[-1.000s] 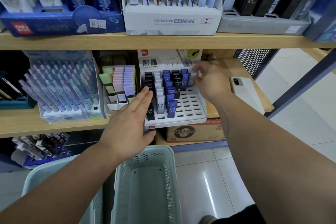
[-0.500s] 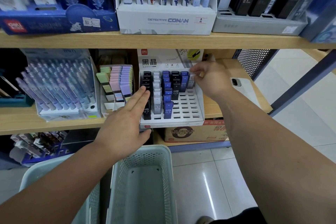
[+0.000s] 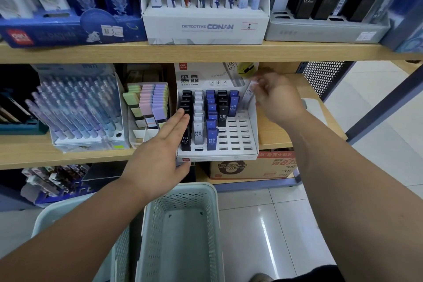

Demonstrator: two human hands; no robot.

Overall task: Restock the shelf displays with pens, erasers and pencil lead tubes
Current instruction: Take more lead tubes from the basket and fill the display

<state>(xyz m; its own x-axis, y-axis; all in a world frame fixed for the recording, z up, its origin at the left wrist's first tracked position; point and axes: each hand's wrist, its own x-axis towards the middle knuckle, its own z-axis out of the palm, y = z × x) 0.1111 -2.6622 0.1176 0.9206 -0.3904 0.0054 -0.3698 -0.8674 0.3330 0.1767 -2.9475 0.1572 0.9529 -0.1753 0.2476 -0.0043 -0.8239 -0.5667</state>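
Note:
A white pencil lead display (image 3: 217,155) stands on the middle shelf, with black, white and blue lead tubes (image 3: 211,121) filling its left columns. Its right slots are bare. My left hand (image 3: 160,151) lies flat with straight fingers against the display's left side. My right hand (image 3: 279,98) is at the display's back right corner, blurred by motion. Its fingertips pinch the top of a pale lead tube (image 3: 248,98) standing in the rightmost column. Pastel erasers (image 3: 148,107) and a tray of purple pens (image 3: 77,107) sit to the left.
A pale green perforated basket (image 3: 212,224) is below my arms. A white phone (image 3: 313,107) lies on the shelf right of the display, behind my right hand. A cardboard box (image 3: 251,167) sits on the lowest shelf. Boxed pens line the top shelf (image 3: 206,52).
My right hand has shifted slightly right and up at the display's back right corner, with a pale tube now standing there. My left hand has stayed against the display's left side.

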